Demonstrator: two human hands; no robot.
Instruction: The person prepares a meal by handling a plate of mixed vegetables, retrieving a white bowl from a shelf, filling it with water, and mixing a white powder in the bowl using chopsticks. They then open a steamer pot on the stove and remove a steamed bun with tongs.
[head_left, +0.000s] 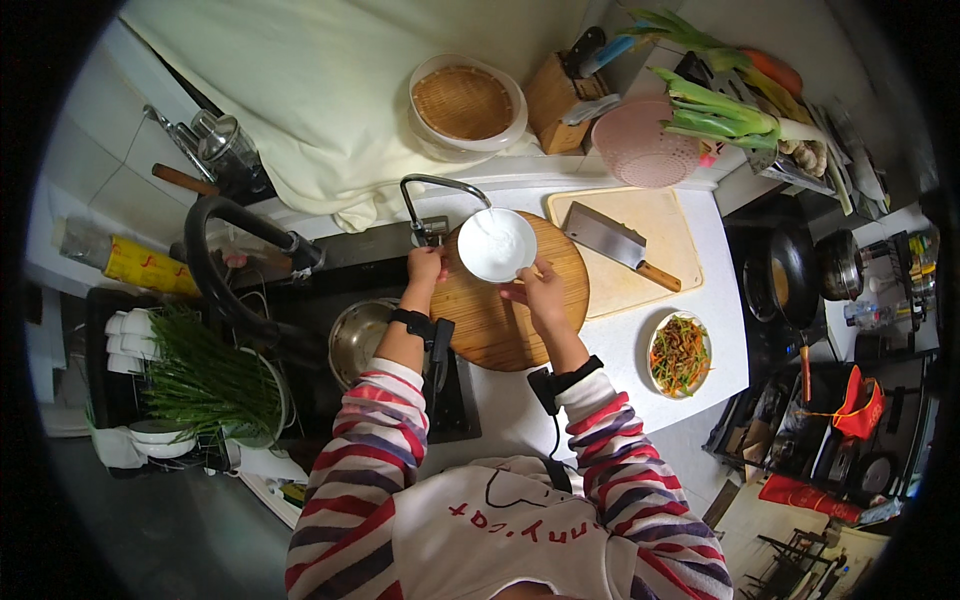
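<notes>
My right hand grips the near rim of a white bowl, thumb and fingers pinching its edge. The bowl is beneath the spout of a slim chrome tap, and water runs into it. At the base of that tap is my left hand, its fingers curled close to the fitting. Whether they hold the tap's lever is hidden. Under the bowl and my right hand lies a round wooden board, reaching over the sink's edge.
A cleaver rests on a pale cutting board. Nearer me stands a plate of shredded vegetables. To the left, a black faucet arches over the sink, with a metal pot and green stalks. A wok sits on the stove.
</notes>
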